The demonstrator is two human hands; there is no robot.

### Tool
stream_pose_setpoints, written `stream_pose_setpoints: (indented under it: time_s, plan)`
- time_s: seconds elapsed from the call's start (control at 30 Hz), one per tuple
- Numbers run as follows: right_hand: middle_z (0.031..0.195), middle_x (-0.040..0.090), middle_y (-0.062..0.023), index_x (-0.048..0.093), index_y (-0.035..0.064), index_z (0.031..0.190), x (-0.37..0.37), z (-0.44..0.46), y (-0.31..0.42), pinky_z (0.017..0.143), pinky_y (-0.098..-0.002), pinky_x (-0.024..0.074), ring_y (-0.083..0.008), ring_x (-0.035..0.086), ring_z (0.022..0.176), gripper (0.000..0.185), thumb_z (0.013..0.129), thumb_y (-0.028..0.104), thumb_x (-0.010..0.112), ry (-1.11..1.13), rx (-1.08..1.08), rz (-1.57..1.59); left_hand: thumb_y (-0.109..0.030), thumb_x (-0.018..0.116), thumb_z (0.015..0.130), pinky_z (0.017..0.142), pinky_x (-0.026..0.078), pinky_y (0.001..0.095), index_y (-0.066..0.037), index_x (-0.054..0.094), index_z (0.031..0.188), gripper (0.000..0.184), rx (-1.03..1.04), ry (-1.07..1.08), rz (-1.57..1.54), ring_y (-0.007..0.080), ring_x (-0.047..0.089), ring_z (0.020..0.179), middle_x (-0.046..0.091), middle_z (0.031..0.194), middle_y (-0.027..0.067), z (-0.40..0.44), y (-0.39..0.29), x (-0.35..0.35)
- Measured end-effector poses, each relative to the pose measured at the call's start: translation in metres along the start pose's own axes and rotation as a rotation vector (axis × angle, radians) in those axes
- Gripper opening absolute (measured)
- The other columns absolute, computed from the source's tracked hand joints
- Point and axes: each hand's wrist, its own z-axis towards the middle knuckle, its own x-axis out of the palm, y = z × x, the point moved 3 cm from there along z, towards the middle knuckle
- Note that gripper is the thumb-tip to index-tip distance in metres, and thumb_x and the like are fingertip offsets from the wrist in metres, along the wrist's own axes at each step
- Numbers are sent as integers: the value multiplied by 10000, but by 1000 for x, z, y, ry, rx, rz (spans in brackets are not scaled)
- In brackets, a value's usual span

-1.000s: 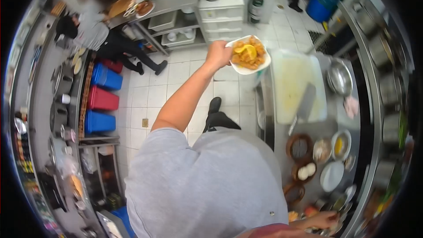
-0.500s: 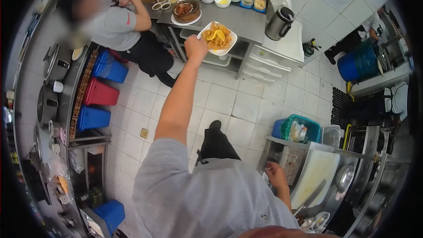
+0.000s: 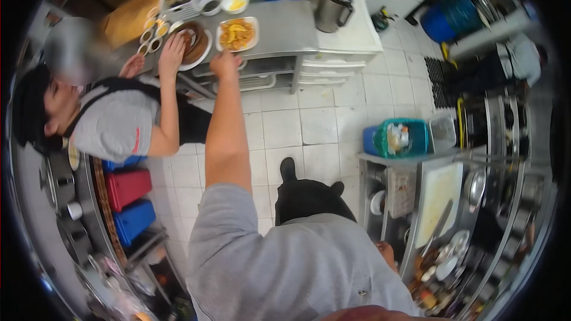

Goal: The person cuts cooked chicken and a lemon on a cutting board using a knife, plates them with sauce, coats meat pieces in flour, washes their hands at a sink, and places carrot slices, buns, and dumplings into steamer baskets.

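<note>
White dish point(image 3: 256, 34) of fried food is over the far worktop point(image 3: 291, 31), near edge, left hand point(image 3: 225, 65) fingers clamped on its near rim, contact underneath unclear; looks like a setting-down step, next move calls for keeping it level, then release. Right hand point(image 3: 386, 254) low at right, can't tell its fingers. Brown pot point(image 3: 203, 47) left of dish, co-worker's hand point(image 3: 172, 53) at it; tiled floor point(image 3: 315, 125).
</note>
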Motion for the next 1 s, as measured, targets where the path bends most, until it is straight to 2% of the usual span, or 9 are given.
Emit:
stream_pose_setpoints:
  time_s: [0.1,0.13,0.2,0.27,0.33,0.43,0.57,0.7,1.0]
  plan:
    - [1163,779,-260,788,12,1190,72,37,-85,919,-498,607,-424,752,1080,327,1058,282,656,211,-298,-193,-47,731,951,671,655,460,-27,733,1045,97,-72,232,-122,282,717,717,712,866,109,-23,40,-51]
    - [1166,774,-276,793,-4,1160,150,67,-163,903,-520,603,-451,740,1046,365,986,311,731,503,143,500,-78,719,981,579,578,417,-53,721,1027,53,-51,328,-106,241,634,636,682,803,82,-42,66,-76]
    - [1054,795,-264,752,-9,1257,161,55,-128,814,-513,599,-429,754,959,578,773,284,865,371,-1123,-43,-167,668,1051,546,500,343,-93,663,947,128,-52,498,475,192,553,588,626,727,40,-120,96,-102]
    - [1091,799,-248,722,-21,1253,159,38,-116,802,-537,593,-443,747,961,666,711,304,931,447,-833,-120,-222,642,1096,610,521,327,-99,663,958,186,-248,1063,983,168,608,699,663,852,41,-195,176,-163]
    - [1249,790,-166,696,19,1446,42,-51,-45,844,-469,625,-302,776,1047,670,945,442,831,461,228,677,-354,631,1117,876,636,409,-55,658,1452,450,-647,1421,1059,227,732,950,723,1238,138,-305,220,-227]
    - [1342,746,-153,668,38,1515,-25,-60,-83,915,-424,605,-273,752,1091,655,986,402,796,97,-80,651,-336,626,1107,871,617,414,-34,728,1383,421,-1038,1696,1538,243,740,932,773,1224,131,-438,226,-231]
    - [1266,692,-193,667,53,1464,-122,-29,-150,969,-528,576,-382,723,1115,544,934,157,733,-1014,-158,121,-303,649,1073,920,603,437,-21,840,1217,369,-404,2018,1689,286,768,973,842,1167,132,-567,227,-79]
    - [1396,637,-230,567,63,1571,-176,60,-202,972,-561,596,-451,738,1118,592,983,100,625,-894,78,9,-346,690,1058,923,597,479,23,793,1182,403,649,2151,1453,398,785,1058,813,1124,243,-719,244,52]
    - [1314,714,-276,757,-13,1229,-253,82,-211,1015,-553,596,-465,734,1193,330,1032,136,537,-673,154,282,-295,731,1021,1208,461,500,61,607,1510,617,1124,1835,999,453,541,1474,582,1573,310,-904,296,208]
